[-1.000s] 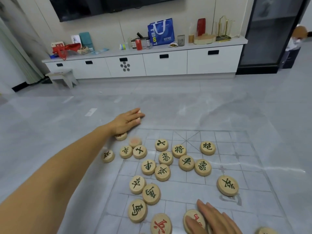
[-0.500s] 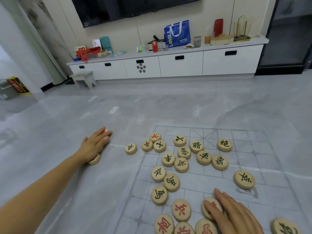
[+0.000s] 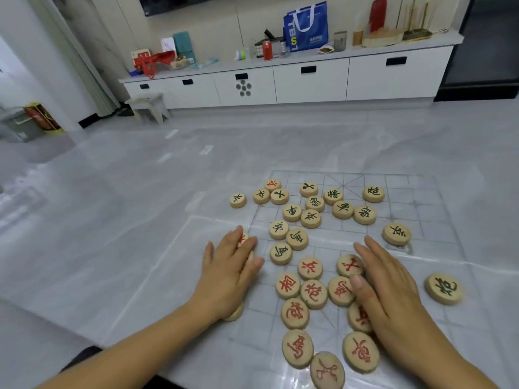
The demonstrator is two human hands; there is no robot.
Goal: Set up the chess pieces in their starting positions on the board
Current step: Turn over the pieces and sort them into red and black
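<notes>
At the left margin of a clear gridded board (image 3: 438, 209), spread on the grey floor (image 3: 112, 220), the left hand (image 3: 229, 273) is laid flat, palm down, with the fingers straight and close together. Nothing is gripped. Two wooden discs are pressed beneath it. A red-lettered disc (image 3: 243, 239) is held under the fingertips, and a half-hidden disc (image 3: 235, 313) under the heel of the palm. The lettering on the half-hidden disc cannot be read.

Sixteen dark-lettered pieces (image 3: 292, 212) are counted, all face up. Most are clustered across the far half of the grid. A few are left just off its far-left corner, one is set apart at mid right, and one is near the right edge.

Twelve red-lettered pieces (image 3: 310, 268) are counted, the disc under the fingertips included. One stray red piece (image 3: 272, 185) is found among the dark ones at the far left. Ten are bunched in the near half between the two hands.

The right hand (image 3: 390, 293) is also laid flat, fingers extended, with nothing grasped. Its thumb tip is rested on one red piece, its palm is laid partly over another, and its index finger is pressed alongside a third.

Along the far wall a small stool (image 3: 150, 106), a long white cabinet (image 3: 309, 85), a red can (image 3: 267, 50) and a blue bag (image 3: 306, 26) are seen.
</notes>
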